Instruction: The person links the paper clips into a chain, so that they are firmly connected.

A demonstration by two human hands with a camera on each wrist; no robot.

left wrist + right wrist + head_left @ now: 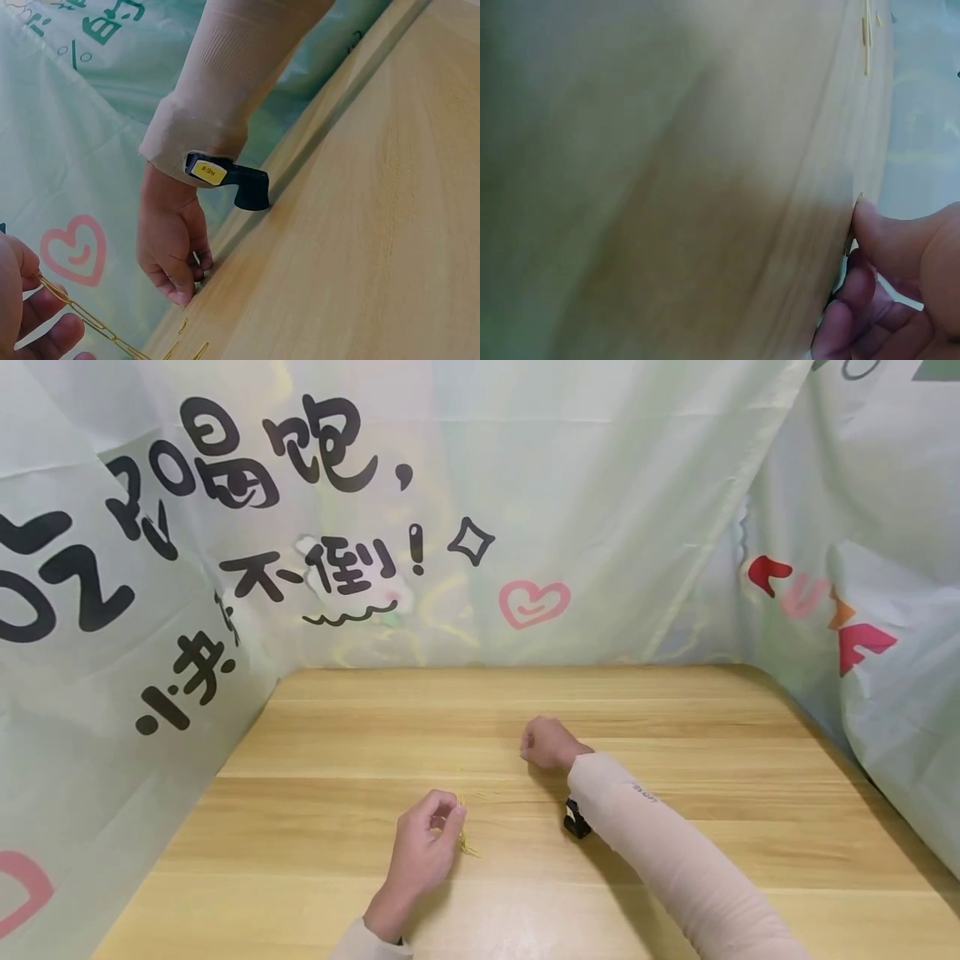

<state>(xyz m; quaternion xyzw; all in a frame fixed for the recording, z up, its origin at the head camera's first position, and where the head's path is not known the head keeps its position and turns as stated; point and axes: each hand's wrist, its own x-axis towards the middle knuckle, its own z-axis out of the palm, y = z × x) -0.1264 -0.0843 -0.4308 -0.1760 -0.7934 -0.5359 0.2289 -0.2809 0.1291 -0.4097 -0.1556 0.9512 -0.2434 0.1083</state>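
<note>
Printed cloth [637, 527] encloses a wood-grained desk [337, 735] on the sides visible from here. The left hand [427, 843] pinches part of a gold-coloured linked chain [96, 323] between thumb and fingers; the remainder trails beside that hand toward the desk. The right hand [552, 743] reaches farther out, low over the desk, its fingers closed narrow; a gold clip [861, 196] appears to be pinched there, only its tip showing. A few loose clips [183, 325] lie on the desk between the hands. The step in hand looks like gathering a single clip. Recommended practice: grip it near one end, leaving the other exposed; lift straight up, without scraping. Hold the chain steady, nearest link protruding past the left fingers. Caution: slack links may tangle, and the black wrist camera [576, 819] could snag if the right forearm drops.
</note>
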